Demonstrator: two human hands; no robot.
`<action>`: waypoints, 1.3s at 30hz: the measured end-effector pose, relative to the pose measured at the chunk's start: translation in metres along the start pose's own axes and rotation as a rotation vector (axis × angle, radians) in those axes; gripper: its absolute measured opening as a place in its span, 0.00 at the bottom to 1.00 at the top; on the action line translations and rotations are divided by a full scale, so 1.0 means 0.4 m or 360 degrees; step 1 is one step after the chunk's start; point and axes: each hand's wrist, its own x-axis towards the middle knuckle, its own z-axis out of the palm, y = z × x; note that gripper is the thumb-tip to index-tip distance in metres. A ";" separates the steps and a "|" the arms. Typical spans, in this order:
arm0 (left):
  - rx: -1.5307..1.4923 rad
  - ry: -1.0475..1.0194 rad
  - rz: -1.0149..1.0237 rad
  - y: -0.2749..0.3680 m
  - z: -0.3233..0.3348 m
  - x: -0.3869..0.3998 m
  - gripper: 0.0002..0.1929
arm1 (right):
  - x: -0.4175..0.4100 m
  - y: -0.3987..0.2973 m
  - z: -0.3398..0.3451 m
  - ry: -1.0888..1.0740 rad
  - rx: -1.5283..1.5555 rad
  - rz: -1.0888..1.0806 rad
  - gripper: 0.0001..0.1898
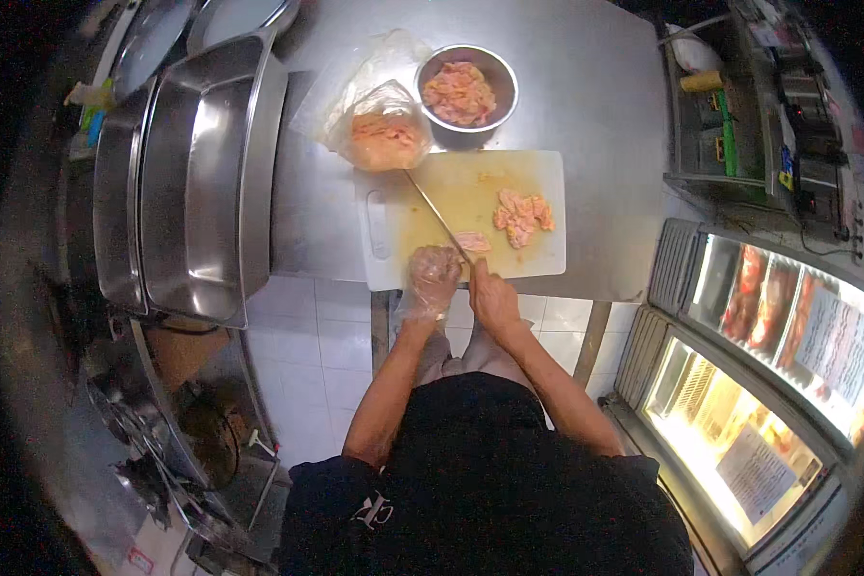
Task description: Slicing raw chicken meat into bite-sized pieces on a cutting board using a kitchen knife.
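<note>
My right hand (495,298), bare, grips the handle of a long kitchen knife (434,209). The blade slants up and left across a white plastic cutting board (553,263), its far end near the meat bag. My left hand (434,279) wears a clear plastic glove and rests at the board's near edge with curled fingers; whether anything is under them cannot be made out. Just beyond it, beside the blade, lies a small piece of raw pale-pink meat (473,241). A larger heap of raw meat (522,217) sits on the board's right side.
Behind the board, a clear plastic bag (385,137) of raw meat stands beside a steel bowl (511,108) of cut meat on the steel table (605,158). Deep steel sinks or pans (209,180) flank the left. Lit glass-fronted cabinets (734,432) stand at right.
</note>
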 end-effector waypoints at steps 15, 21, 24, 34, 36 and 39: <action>-0.0267 0.0087 -0.0206 0.098 -0.119 0.002 0.08 | -0.141 0.122 -0.085 0.0202 0.0014 0.0237 0.09; -0.0002 0.0209 0.0105 0.019 -0.084 -0.035 0.09 | -0.165 0.047 -0.065 0.0053 -0.0028 -0.0037 0.09; 0.0041 0.0126 0.0077 0.036 -0.103 -0.035 0.08 | -0.154 0.058 -0.073 0.0099 -0.0094 0.0074 0.08; -0.0616 0.0184 -0.0328 0.085 -0.003 0.054 0.08 | -0.155 0.077 -0.119 0.0366 0.0382 0.0202 0.10; -0.1080 0.0075 -0.0432 0.118 -0.019 0.087 0.07 | -0.162 0.056 -0.154 0.0426 0.0599 0.0377 0.09; -0.0709 -0.0058 -0.0346 0.120 -0.049 0.109 0.07 | -0.169 0.062 -0.145 0.0534 0.0583 0.0347 0.09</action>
